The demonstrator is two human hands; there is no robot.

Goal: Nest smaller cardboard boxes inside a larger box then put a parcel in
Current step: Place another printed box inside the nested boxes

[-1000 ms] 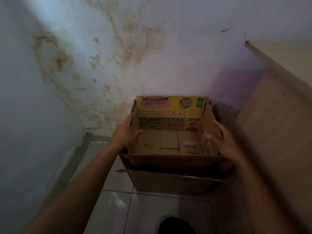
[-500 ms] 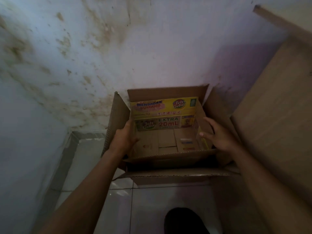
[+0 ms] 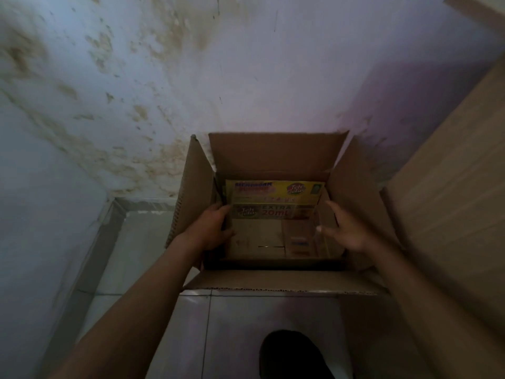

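head view: both bare forearms reach forward and down from the lower corners into an open big box [image 3: 287,281] that stands on the floor [image 3: 246,324] against the wall [image 3: 136,77]. the left hand [image 3: 210,231] is low at the left side of the opening, its thumb lying inside and its fingers curled over the outside, grasping the left wall of the small box [image 3: 276,192]. the right hand [image 3: 347,231] is at the right side of the opening, released, with its fingers straight and spread and the palm turned inward. it is blurred, so whether it touches cardboard cannot be told. the big box has all four flaps open: the far one stands up against the wall, the left and right ones splay outward, and the near one lies flat toward the person. the small box sits down inside it, its top below the big box's rim. its far wall is yellow with red and green print, and its brown bottom shows flaps meeting at a seam, with nothing lying on it. the wall is pale with brown stains. a light wooden board [image 3: 451,187] stands just right of the big box. a dark shape [image 3: 292,356] sits on the tiles at the bottom edge.
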